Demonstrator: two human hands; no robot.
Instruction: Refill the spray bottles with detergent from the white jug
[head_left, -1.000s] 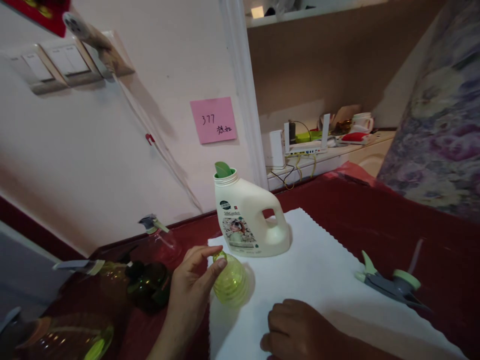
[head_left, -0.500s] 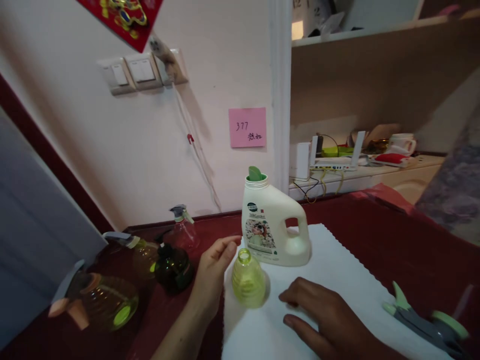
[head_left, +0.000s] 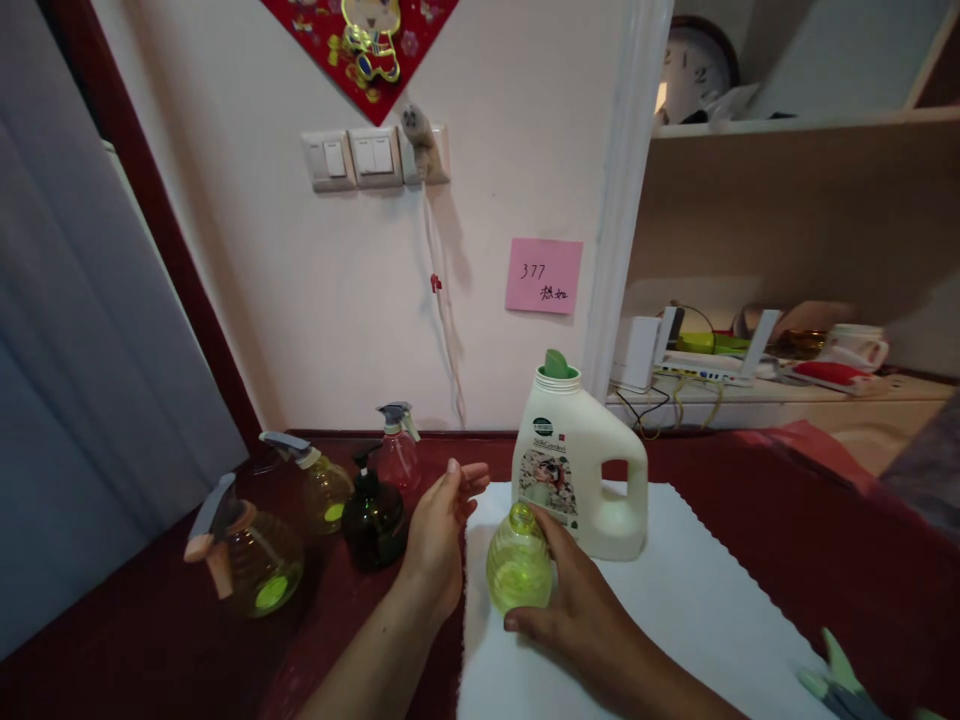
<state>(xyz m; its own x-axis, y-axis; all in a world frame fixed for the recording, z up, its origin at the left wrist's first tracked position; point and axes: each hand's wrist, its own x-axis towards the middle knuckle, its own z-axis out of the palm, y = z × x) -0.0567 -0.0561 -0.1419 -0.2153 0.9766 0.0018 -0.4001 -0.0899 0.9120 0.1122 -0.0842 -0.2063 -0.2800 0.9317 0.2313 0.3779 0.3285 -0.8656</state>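
A yellow-green ribbed bottle (head_left: 517, 570) with an uncapped neck stands on the white cloth (head_left: 675, 640). My right hand (head_left: 581, 600) is around its right side, with the thumb low in front and the fingers behind. My left hand (head_left: 442, 530) is open, its fingers stretched out, left of the bottle and apart from it. Just behind stands a large cream jug (head_left: 592, 480) with a handle, its mouth uncapped and a green spout inside. At the lower right, a grey and green spray head (head_left: 844, 680) is partly cut off by the frame edge.
To the left stand a dark pump bottle (head_left: 373, 525), a pink spray bottle (head_left: 399, 455), a yellow spray bottle (head_left: 326, 490) and an amber spray bottle (head_left: 262, 560). The wall rises behind the red table (head_left: 360, 640). A router (head_left: 705, 370) sits on the right shelf.
My right hand has moved left and closed on the yellow-green bottle. My left hand's fingers have straightened. The view has turned, so everything sits differently in frame.
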